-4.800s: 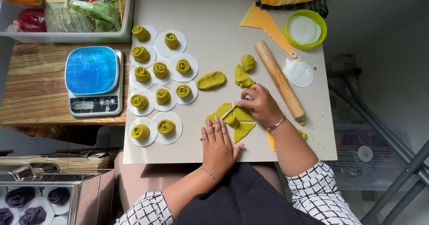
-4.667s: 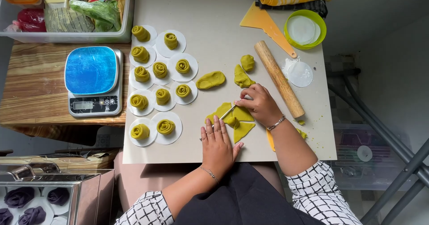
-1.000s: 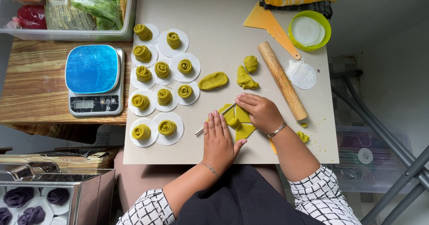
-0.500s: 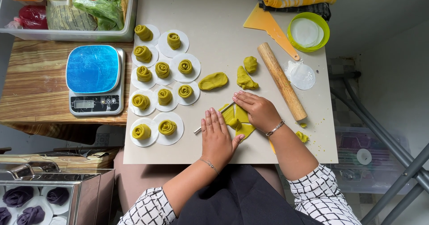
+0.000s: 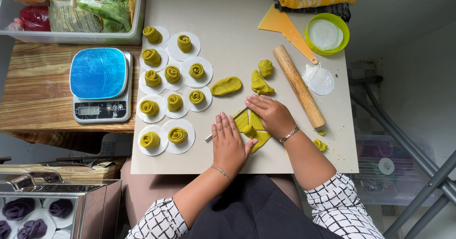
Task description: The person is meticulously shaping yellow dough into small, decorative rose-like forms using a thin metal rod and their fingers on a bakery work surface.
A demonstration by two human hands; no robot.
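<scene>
Seen from above, a beige work board (image 5: 228, 20) carries rolled green dough rosettes (image 5: 172, 74) on white paper rounds, with the left hand (image 5: 230, 144) pressed flat and open beside thin green dough strips (image 5: 251, 125). Curled shut, the right hand (image 5: 270, 115) grips a thin stick (image 5: 223, 126) across them. Farther back, a clear tub (image 5: 71, 11) holds packets, and a green bowl (image 5: 327, 33) holds white rounds.
</scene>
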